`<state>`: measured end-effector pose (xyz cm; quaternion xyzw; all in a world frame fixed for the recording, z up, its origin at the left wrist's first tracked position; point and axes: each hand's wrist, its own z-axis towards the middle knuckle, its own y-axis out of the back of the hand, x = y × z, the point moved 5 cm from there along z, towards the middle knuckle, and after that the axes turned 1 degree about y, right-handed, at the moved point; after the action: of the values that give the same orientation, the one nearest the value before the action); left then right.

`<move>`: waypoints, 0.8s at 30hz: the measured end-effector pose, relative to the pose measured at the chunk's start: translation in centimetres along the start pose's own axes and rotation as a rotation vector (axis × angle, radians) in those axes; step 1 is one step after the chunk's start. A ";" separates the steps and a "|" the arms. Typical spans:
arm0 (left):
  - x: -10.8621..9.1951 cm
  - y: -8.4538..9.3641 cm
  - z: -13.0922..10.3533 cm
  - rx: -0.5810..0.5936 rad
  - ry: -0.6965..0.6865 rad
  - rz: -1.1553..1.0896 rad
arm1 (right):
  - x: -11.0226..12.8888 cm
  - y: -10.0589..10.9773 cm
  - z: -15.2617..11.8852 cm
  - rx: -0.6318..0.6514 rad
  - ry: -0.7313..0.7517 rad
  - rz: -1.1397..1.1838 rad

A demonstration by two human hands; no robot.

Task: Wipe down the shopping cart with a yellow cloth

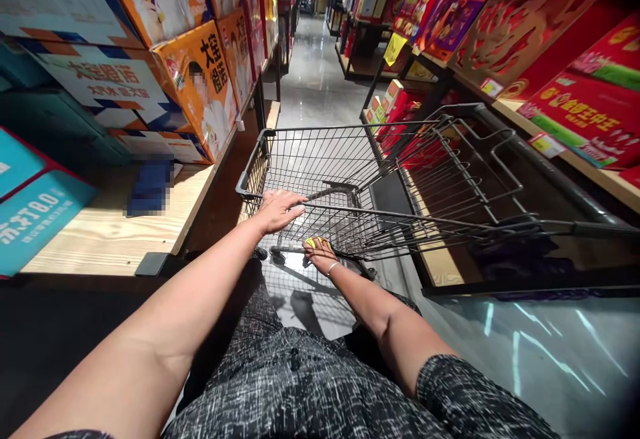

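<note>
A dark wire shopping cart [325, 204] stands sideways in front of me, its handle toward the right. My left hand [281, 211] is closed over the top rim of its near side, close to the left corner. Lower down, my right hand [320, 254] presses a yellow cloth [318, 243] by the cart's lower frame, its fingers bent round the cloth. A bracelet circles the right wrist. The cart's basket shows bare wire, with the floor visible through it.
Orange and white boxes [195, 86] are stacked on the wooden shelf [115, 242] at the left, beside a turquoise box [40, 206]. Red gift boxes [590, 119] fill the right shelves. A shiny aisle floor [320, 59] runs away ahead.
</note>
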<state>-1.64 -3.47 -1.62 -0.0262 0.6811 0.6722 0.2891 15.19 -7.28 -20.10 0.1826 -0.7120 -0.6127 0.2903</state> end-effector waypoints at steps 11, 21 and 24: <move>1.3 0.8 0.1 -0.016 0.058 -0.007 | -7.5 16.5 -8.5 -0.657 -0.054 -0.302; -2.8 -0.2 1.9 -0.002 0.031 -0.018 | -4.2 5.1 -4.2 -0.182 -0.037 -0.263; -2.7 -0.7 2.2 0.040 0.041 0.006 | -2.9 1.7 -2.7 -0.085 -0.023 -0.275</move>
<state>1.66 -2.42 -0.93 -0.0319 0.7002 0.6586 0.2737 19.31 -7.28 -18.79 0.2589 -0.6569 -0.6785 0.2027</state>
